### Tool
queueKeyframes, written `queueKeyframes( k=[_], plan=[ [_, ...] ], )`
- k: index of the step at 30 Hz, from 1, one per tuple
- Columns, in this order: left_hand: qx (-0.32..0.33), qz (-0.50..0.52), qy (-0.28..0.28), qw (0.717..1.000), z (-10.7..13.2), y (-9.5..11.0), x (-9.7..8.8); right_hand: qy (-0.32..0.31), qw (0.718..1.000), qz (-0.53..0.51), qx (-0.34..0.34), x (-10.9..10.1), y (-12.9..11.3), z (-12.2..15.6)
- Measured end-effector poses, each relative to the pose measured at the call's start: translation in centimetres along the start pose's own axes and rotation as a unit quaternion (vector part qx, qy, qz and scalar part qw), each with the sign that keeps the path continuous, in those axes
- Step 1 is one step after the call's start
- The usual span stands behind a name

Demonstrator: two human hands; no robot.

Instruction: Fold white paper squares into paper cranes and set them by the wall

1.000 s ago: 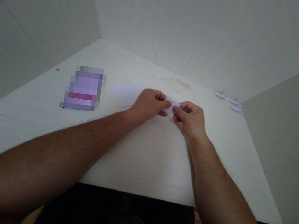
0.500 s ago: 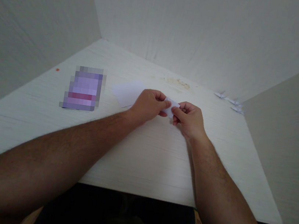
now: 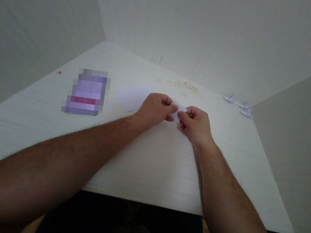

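A small folded piece of white paper (image 3: 178, 111) is pinched between both hands just above the pale wooden desk (image 3: 143, 161). My left hand (image 3: 155, 108) grips its left end with thumb and curled fingers. My right hand (image 3: 196, 124) pinches the right end, fingers closed tight. Most of the paper is hidden behind the fingers.
A loose white sheet (image 3: 133, 96) lies on the desk just behind my left hand. A purple blurred packet (image 3: 87, 92) sits to the left. Several small folded paper cranes (image 3: 239, 105) stand in the far right corner. Walls enclose the desk on three sides.
My right hand has crept slightly leftward along the paper, towards the left hand. Everything else stays put.
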State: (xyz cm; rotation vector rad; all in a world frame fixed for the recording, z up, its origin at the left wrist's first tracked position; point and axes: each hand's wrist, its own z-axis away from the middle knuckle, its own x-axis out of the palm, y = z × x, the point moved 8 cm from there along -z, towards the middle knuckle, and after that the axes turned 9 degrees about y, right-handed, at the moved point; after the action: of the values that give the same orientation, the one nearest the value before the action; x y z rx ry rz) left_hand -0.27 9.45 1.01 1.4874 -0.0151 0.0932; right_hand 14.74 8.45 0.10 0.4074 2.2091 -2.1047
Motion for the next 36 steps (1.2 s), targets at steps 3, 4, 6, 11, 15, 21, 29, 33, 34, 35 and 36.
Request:
queueKeyframes(
  k=[3,4,6,11,15,21,29,33,34,35,36],
  plan=[
    [0.001,-0.010,0.005,1.000,0.1,0.1,0.0,0.007,1.000,0.016,-0.004,0.0,-0.3,0.2],
    [0.004,-0.013,0.008,1.000,0.1,0.2,0.0,0.011,1.000,0.024,-0.005,0.0,-0.5,0.2],
    [0.010,-0.008,0.015,1.000,0.0,0.3,0.0,0.023,0.999,0.031,-0.007,0.1,-0.6,0.3],
    [0.013,0.053,0.022,0.998,0.0,0.2,0.1,0.044,0.998,0.038,-0.025,0.2,-1.1,0.4],
    [0.010,0.072,0.021,0.997,0.1,0.0,0.1,0.048,0.998,0.035,-0.032,0.2,-1.3,0.4],
    [0.042,0.039,-0.004,0.998,0.3,0.6,0.2,0.060,0.997,0.024,-0.050,-0.1,-1.6,0.4],
    [0.080,-0.061,0.000,0.995,0.5,1.2,0.0,0.049,0.998,0.007,-0.036,-0.1,-1.1,0.2],
    [0.092,-0.075,0.012,0.993,0.4,1.2,-0.2,0.045,0.998,-0.004,-0.036,0.0,-0.9,0.3],
    [0.092,-0.075,0.012,0.993,0.4,1.2,-0.2,0.045,0.998,-0.005,-0.036,0.1,-0.9,0.3],
    [0.089,-0.074,0.014,0.993,0.4,1.2,-0.2,0.046,0.998,-0.007,-0.036,0.1,-1.0,0.3],
    [0.086,-0.072,0.017,0.994,0.5,1.2,-0.2,0.048,0.998,-0.007,-0.036,0.2,-1.1,0.4]
  ],
)
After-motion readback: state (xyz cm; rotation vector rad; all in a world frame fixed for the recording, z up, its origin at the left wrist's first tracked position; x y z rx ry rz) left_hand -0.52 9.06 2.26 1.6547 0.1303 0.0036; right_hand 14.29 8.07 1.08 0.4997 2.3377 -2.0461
